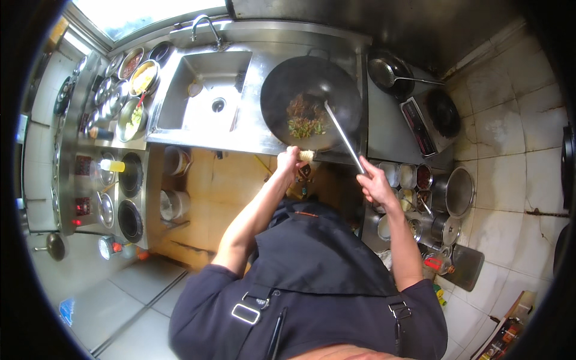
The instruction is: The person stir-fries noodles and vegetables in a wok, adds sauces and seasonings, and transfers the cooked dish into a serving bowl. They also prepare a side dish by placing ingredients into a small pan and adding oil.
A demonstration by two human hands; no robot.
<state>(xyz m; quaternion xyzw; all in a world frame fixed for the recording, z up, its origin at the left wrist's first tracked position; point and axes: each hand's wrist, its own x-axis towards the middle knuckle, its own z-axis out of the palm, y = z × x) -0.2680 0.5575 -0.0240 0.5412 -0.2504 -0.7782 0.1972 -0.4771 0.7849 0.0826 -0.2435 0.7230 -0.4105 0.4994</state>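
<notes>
A large black wok (282, 90) sits on the steel counter, with brown and green food (305, 116) in its middle. My left hand (288, 159) grips the wok's wrapped handle (306, 155) at the near rim. My right hand (373, 180) holds the long metal handle of a ladle (343, 137), whose far end reaches into the food. Both forearms rise from my dark apron at the lower edge.
A steel sink (204, 96) with a tap lies left of the wok. Bowls of ingredients (141, 78) line the far left counter. Seasoning tins and pots (420, 186) stand at my right. Another ladle rests in a second wok (390, 72) at the back right.
</notes>
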